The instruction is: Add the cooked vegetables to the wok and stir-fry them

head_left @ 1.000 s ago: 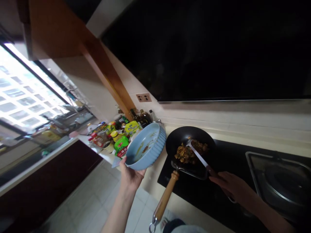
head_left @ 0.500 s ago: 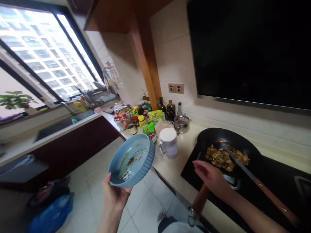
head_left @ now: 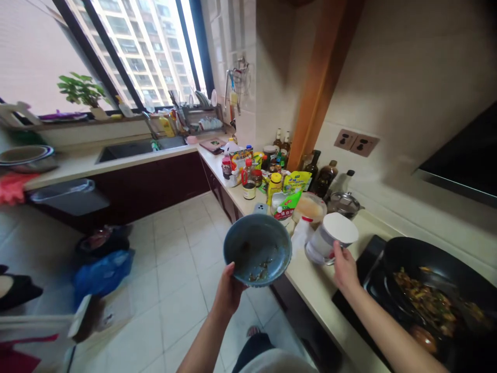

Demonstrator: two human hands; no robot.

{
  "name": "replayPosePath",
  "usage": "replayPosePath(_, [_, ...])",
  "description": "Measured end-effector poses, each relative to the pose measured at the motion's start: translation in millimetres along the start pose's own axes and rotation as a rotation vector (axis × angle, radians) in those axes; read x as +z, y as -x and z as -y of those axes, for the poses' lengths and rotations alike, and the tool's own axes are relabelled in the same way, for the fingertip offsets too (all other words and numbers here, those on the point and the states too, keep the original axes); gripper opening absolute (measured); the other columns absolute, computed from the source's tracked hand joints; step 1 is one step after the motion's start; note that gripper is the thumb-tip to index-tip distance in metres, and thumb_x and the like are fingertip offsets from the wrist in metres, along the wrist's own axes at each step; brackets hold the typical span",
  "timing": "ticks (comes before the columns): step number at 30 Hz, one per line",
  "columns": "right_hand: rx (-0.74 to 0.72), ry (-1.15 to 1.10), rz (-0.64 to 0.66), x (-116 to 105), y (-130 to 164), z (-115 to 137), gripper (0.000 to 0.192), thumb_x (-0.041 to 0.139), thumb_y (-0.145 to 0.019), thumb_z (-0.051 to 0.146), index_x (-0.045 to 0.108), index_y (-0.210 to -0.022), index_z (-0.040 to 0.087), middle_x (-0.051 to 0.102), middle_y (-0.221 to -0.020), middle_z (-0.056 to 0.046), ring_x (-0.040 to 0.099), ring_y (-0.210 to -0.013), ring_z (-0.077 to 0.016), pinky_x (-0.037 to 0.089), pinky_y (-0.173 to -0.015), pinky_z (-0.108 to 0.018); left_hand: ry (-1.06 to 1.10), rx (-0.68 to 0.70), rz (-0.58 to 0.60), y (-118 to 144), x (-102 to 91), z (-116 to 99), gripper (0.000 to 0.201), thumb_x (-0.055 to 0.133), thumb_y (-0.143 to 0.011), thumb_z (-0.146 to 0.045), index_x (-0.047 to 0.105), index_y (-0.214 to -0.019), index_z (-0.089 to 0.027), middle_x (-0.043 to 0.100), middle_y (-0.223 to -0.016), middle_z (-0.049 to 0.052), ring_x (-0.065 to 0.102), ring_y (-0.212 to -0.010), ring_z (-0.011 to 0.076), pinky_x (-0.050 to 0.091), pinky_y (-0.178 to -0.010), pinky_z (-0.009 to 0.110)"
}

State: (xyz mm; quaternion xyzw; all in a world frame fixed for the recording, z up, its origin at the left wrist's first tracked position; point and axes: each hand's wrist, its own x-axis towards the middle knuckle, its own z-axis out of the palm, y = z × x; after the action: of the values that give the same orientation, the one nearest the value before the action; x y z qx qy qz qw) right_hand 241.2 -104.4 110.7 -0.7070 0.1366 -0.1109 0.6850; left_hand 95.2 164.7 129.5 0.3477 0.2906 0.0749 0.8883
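Observation:
My left hand is closed on the near rim of a blue ribbed bowl, held over the floor beside the counter. Dark sauce and food bits cling inside it. My right hand has its fingers around the handle of a clear pitcher with a white lid. The pitcher is at the counter's edge; whether its base touches the counter I cannot tell. To the right, a black wok holds cooked food on the stove.
Several seasoning bottles and bags, among them a yellow-capped jar and a green bag, crowd the counter behind the bowl. A glass pot stands near the wall. The sink lies at far left, a blue plastic bag on the floor.
My view has turned left. My right hand has gone from beside the wok to the pitcher's handle and closed on it. The bowl is still in my left hand, now less tilted.

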Motion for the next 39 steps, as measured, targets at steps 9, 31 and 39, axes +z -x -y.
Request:
replayPosePath(9, [0.032, 0.088, 0.172, -62, 0, 56, 0.042, 0.072, -0.062, 0.058, 0.055, -0.064, 0.019, 0.045, -0.053, 0.005, 0.04, -0.048, -0.0095, 0.038, -0.046, -0.024, -0.074, -0.036, 0.099, -38, -7.4, 15, 0.03, 0.068, -0.067, -0.04, 0.056, -0.084, -0.018, 0.063, -0.066, -0.003, 0.055, -0.049, 0.0107, 0.044, -0.046, 0.022])
replayPosePath(31, [0.055, 0.724, 0.819, -30, 22, 147, 0.047, 0.064, -0.07, 0.06, 0.045, -0.058, 0.019, 0.036, -0.056, 0.005, 0.035, -0.053, -0.0092, 0.032, -0.047, -0.021, -0.058, -0.128, 0.274, -58, 2.3, 46, 0.065, 0.066, -0.073, -0.035, 0.04, -0.131, -0.021, 0.062, -0.115, 0.012, 0.066, -0.079, 0.022, 0.057, -0.053, 0.031])
replayPosePath(39, [0.042, 0.754, 0.851, -22, 21, 148, 0.045, 0.059, -0.073, 0.062, 0.053, -0.063, 0.018, 0.046, -0.058, 0.003, 0.041, -0.054, -0.0105, 0.036, -0.048, -0.021, -0.041, -0.147, 0.329, -72, 0.0, 50, 0.064, 0.066, -0.073, -0.037, 0.042, -0.129, -0.018, 0.065, -0.11, 0.013, 0.067, -0.081, 0.025, 0.056, -0.052, 0.03])
